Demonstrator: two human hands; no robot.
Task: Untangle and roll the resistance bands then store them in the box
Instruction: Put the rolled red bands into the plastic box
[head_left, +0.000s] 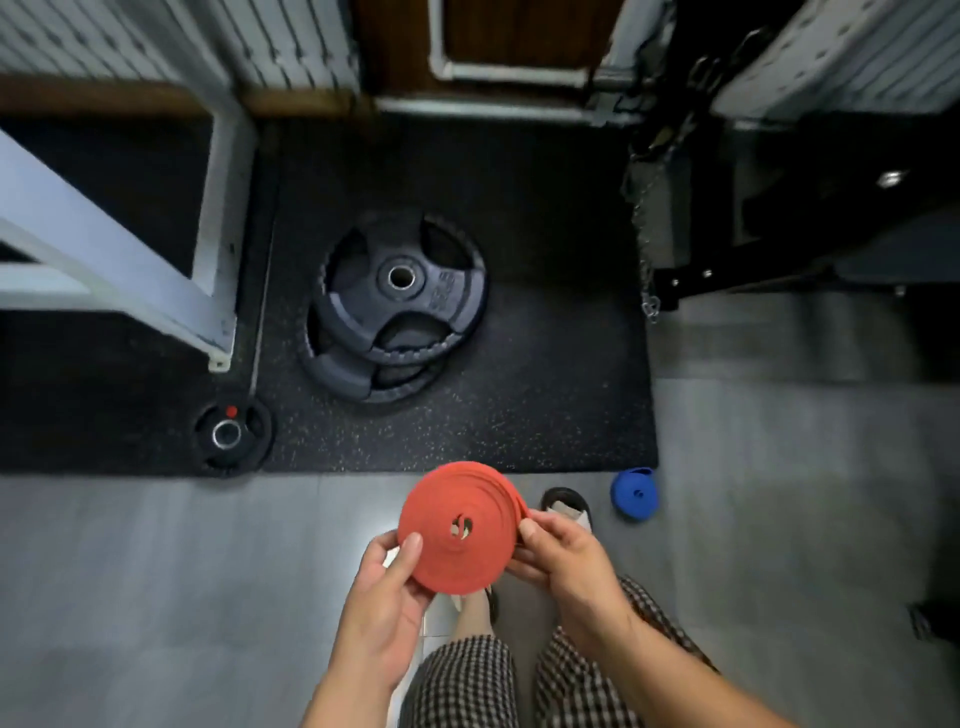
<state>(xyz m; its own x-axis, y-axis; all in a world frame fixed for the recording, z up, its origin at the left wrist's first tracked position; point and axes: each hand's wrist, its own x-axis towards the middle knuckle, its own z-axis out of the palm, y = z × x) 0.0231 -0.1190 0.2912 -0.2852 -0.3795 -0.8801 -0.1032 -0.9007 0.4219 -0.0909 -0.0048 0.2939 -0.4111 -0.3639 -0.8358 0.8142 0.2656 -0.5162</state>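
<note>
Low in the frame's centre, a red resistance band (457, 527) is wound into a flat coil with a small hole in the middle. The left hand (387, 597) pinches its lower left edge, thumb on the face; the right hand (563, 561) pinches the loose outer end at its right edge. A blue rolled band (635, 493) lies on the grey floor (156, 571) to the right, near the black mat (519, 389)
</note>
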